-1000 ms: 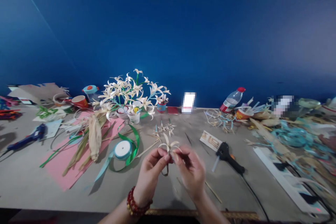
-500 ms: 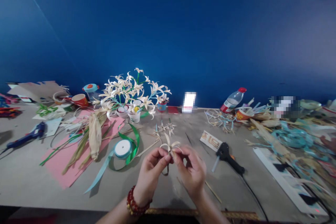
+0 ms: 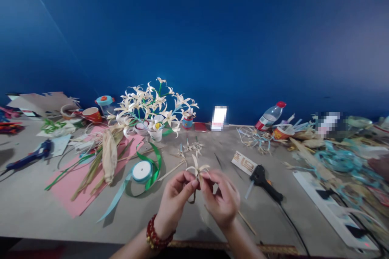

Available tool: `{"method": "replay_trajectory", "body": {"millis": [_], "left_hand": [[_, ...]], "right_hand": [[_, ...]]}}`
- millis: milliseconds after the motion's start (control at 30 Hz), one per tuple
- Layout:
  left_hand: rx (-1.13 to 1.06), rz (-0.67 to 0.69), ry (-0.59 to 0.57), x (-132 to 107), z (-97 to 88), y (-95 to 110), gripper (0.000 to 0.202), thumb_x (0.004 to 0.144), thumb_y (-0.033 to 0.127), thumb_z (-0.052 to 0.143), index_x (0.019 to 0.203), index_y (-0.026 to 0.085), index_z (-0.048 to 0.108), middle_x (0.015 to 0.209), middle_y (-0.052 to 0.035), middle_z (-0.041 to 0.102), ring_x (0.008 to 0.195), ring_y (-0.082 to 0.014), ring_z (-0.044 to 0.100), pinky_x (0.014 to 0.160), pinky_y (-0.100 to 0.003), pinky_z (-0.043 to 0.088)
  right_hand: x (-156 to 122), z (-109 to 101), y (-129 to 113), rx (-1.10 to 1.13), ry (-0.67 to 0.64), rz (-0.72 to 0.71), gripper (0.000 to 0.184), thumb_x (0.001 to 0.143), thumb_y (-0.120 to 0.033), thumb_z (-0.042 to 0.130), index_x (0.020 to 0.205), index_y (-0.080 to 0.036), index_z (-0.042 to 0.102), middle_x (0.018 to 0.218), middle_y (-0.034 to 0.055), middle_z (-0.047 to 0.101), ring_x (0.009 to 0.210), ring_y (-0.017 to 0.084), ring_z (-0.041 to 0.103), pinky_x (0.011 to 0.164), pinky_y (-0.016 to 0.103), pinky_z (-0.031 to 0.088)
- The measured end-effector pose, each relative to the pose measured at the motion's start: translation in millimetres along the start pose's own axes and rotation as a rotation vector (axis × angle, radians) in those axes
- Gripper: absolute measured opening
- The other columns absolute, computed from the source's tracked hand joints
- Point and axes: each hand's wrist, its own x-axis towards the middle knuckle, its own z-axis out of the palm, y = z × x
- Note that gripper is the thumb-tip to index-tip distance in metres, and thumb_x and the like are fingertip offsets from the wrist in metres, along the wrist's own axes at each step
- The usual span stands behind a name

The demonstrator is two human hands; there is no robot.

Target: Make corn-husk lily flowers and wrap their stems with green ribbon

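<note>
A small cream-coloured handmade flower (image 3: 197, 167) with narrow, curling petals is pinched between both hands above the table's middle. My left hand (image 3: 179, 194), with red beads at the wrist, closes its thumb and fingers on the flower's base. From the other side, my right hand (image 3: 221, 196) pinches the same base, its fingertips close to the left thumb. A thin brownish strip (image 3: 192, 198) loops down below the fingers. Just beyond the hands lie several small flower pieces (image 3: 190, 147). The ribbon roll (image 3: 142, 172), with light blue and green ribbon, rests left of my left hand.
A black glue gun (image 3: 266, 182) lies at right with its cord trailing forward, near a white power strip (image 3: 331, 210). Cream flowers (image 3: 148, 101) stand in cups at the back. Dried husks (image 3: 109, 158) cover pink paper (image 3: 73, 194). A blue glue gun (image 3: 30, 157) lies far left.
My right hand has shifted very slightly, and its fingers have turned a little at the flower's base. Both hands keep their pinch on the flower.
</note>
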Motion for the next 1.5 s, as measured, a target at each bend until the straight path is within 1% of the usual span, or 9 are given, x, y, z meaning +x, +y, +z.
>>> {"method": "replay_trajectory", "body": {"millis": [267,533,700,767,867,1033,1167,1333,1500], "left_hand": [[0.007,0.001,0.017,-1,1.4,2,0.019,0.08,0.033,0.076,0.077,0.017,0.065,0.072,-0.0001,0.061,0.063,-0.011,0.049,0.055,-0.02,0.039],[0.025,0.024,0.012,-1,1.2,1,0.017,0.082,0.031,0.074,0.077,0.018,0.065,0.073,0.0,0.061,0.064,-0.0106,0.049,0.058,-0.02,0.039],[0.044,0.053,-0.012,1,-0.2,-1,0.014,0.085,0.028,0.071,0.079,0.017,0.065,0.078,-0.002,0.063,0.073,-0.0134,0.054,0.067,-0.023,0.043],[0.077,0.073,-0.009,1,-1.0,-2,0.013,0.086,0.027,0.07,0.08,0.017,0.065,0.078,-0.0021,0.063,0.073,-0.0135,0.054,0.067,-0.023,0.043],[0.188,0.161,-0.001,0,-3.1,-4,0.012,0.089,0.025,0.066,0.08,0.018,0.064,0.076,-0.0012,0.062,0.069,-0.0131,0.052,0.064,-0.023,0.042],[0.395,0.482,0.007,0,-7.8,-5,0.009,0.09,0.015,0.061,0.084,0.02,0.065,0.082,-0.0021,0.064,0.08,-0.017,0.058,0.078,-0.029,0.045],[0.455,0.61,0.013,1,-9.1,-4,0.013,0.088,0.01,0.061,0.088,0.022,0.065,0.082,-0.0014,0.064,0.081,-0.0178,0.058,0.081,-0.032,0.045],[0.384,0.578,0.044,3,-9.7,-9,0.012,0.088,0.011,0.063,0.086,0.022,0.066,0.081,-0.0001,0.065,0.08,-0.0164,0.059,0.078,-0.028,0.046],[0.203,0.459,0.177,5,-9.1,-20,0.005,0.086,0.019,0.068,0.082,0.02,0.067,0.081,-0.0006,0.066,0.077,-0.0148,0.061,0.073,-0.024,0.049]], "right_hand": [[-1,0,2,-0.013,-0.001,-0.019,0.029,0.084,-0.007,0.064,0.104,-0.028,0.066,0.085,0.0031,0.075,0.075,0.02,0.07,0.07,0.03,0.056],[-1,0,0,-0.012,0.013,-0.012,0.027,0.084,-0.007,0.065,0.102,-0.027,0.065,0.082,0.0033,0.074,0.073,0.02,0.069,0.069,0.031,0.055],[-1,1,1,-0.017,0.046,0.025,0.02,0.084,-0.008,0.066,0.093,-0.025,0.064,0.075,0.0011,0.07,0.063,0.015,0.064,0.061,0.025,0.052],[-4,1,3,-0.01,0.041,0.07,0.016,0.084,-0.01,0.067,0.09,-0.024,0.063,0.071,-0.0002,0.067,0.057,0.013,0.06,0.057,0.024,0.05],[-10,1,6,0.052,0.028,0.131,0.012,0.085,-0.012,0.066,0.088,-0.023,0.064,0.07,-0.0006,0.065,0.057,0.013,0.059,0.055,0.023,0.05],[-23,4,3,0.195,0.068,0.243,0.014,0.087,-0.014,0.064,0.097,-0.022,0.067,0.081,0.0029,0.069,0.063,0.014,0.063,0.056,0.024,0.053],[-24,8,-3,0.305,0.068,0.28,0.015,0.089,-0.014,0.061,0.099,-0.023,0.069,0.09,0.005,0.069,0.064,0.014,0.064,0.054,0.024,0.053],[-16,10,-10,0.343,0.06,0.25,0.019,0.089,-0.012,0.061,0.1,-0.025,0.07,0.09,0.0043,0.068,0.075,0.017,0.067,0.059,0.026,0.055],[-5,14,-14,0.282,0.037,0.183,0.022,0.087,-0.008,0.063,0.101,-0.023,0.07,0.09,0.004,0.069,0.081,0.017,0.066,0.066,0.025,0.055]]}}
